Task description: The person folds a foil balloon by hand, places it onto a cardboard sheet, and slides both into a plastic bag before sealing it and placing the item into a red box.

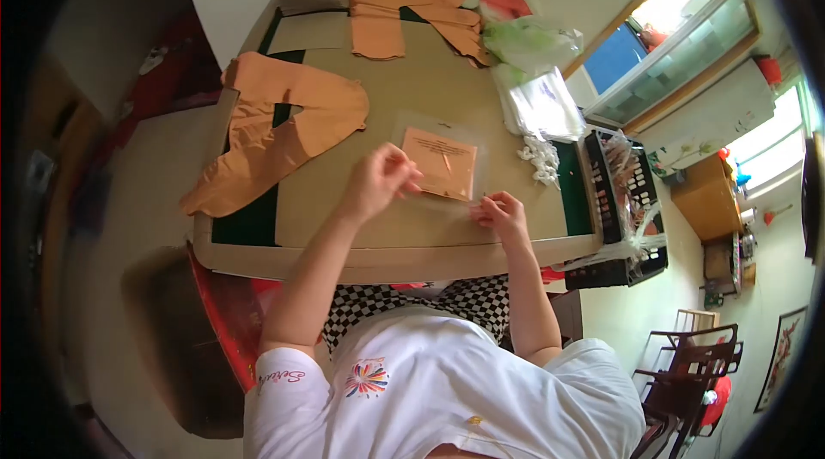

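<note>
White shirt [447, 390] nearest the lens; past it the left hand [378, 181] is pinching the near-left edge of a clear bag [440, 165] holding an orange folded piece, and the right hand [503, 214] is gripping its near-right flap with narrow fingers. Bag is lying flat on the counter [369, 227], near its front edge. Risk, as I judge it: the slippery film could be sliding off that edge or creasing under uneven pulling. Orange stockings [275, 128] are lying left of the bag, white clips [541, 158] and black crate [619, 201] right. Open room beyond the bag.
</note>
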Motion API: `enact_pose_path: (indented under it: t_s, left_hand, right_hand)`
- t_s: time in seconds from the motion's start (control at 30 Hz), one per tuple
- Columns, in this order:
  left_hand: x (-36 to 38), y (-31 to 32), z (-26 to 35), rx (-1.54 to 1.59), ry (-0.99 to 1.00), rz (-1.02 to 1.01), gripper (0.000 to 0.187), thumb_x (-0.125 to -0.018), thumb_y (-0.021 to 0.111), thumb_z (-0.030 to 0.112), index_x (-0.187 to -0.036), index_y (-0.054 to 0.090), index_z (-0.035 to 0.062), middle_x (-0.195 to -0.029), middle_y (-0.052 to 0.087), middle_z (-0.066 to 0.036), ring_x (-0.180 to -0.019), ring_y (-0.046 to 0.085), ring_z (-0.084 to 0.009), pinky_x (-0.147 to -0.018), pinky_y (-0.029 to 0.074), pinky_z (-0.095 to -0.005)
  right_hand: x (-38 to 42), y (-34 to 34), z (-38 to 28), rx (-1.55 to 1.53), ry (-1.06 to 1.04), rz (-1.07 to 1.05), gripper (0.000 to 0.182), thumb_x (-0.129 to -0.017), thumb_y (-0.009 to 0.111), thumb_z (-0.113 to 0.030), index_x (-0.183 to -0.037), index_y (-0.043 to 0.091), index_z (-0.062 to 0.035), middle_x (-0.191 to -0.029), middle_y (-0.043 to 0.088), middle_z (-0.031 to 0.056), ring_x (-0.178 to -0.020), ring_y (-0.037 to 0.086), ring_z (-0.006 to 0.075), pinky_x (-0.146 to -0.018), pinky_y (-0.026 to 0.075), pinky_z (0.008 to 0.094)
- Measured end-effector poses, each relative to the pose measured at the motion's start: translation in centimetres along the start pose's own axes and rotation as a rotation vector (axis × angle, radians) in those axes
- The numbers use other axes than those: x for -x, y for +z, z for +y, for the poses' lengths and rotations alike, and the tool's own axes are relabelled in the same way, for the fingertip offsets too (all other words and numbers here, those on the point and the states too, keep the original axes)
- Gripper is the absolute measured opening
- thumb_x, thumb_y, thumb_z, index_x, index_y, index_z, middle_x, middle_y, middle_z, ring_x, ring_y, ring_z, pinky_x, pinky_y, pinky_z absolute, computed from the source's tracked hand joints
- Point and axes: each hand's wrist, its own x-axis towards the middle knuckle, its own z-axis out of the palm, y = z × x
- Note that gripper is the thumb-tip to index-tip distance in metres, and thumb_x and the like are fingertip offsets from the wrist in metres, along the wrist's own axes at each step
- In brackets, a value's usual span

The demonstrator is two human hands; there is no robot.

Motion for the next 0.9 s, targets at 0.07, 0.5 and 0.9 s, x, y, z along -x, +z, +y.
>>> enact_pose_path:
  t_s: [0.07, 0.5, 0.9]
  left_hand:
    - [0.4, -1.3, 1.1, -0.19, 0.087, 0.076, 0.012, -0.083, 0.067, 0.006, -0.075, 0.059, 0.0039, -0.073, 0.065, -0.005, -0.07, 0.063, -0.0151, -0.062, 0.05, -0.0291]
    - [-1.7, 10.4, -5.2, -0.928, 0.576, -0.206, 0.01, -0.077, 0.07, 0.017, -0.081, 0.066, 0.0085, -0.087, 0.06, -0.007, -0.095, 0.057, -0.0236, -0.084, 0.048, -0.0396]
    - [-1.2, 0.0, -3.6, 0.288, -0.067, -0.099, 0.019, -0.094, 0.06, 0.021, -0.098, 0.057, 0.0027, -0.112, 0.066, -0.014, -0.099, 0.067, -0.021, -0.07, 0.054, -0.0326]
  right_hand:
    - [0.7, -0.1, -0.4, -0.004, 0.014, -0.028, 0.014, -0.094, 0.06, -0.015, -0.095, 0.057, -0.0019, -0.083, 0.07, 0.0127, -0.074, 0.07, 0.019, -0.059, 0.054, 0.024]
    - [-0.6, 1.1, 1.4, 0.001, -0.12, 0.011, 0.012, -0.094, 0.06, -0.01, -0.096, 0.057, 0.002, -0.078, 0.068, 0.0092, -0.068, 0.065, 0.0121, -0.058, 0.054, 0.0233]
    - [0.4, -1.5, 0.3, 0.059, -0.01, -0.004, 0.012, -0.094, 0.061, -0.012, -0.093, 0.057, -0.0011, -0.08, 0.069, 0.0109, -0.068, 0.067, 0.0145, -0.057, 0.054, 0.0234]
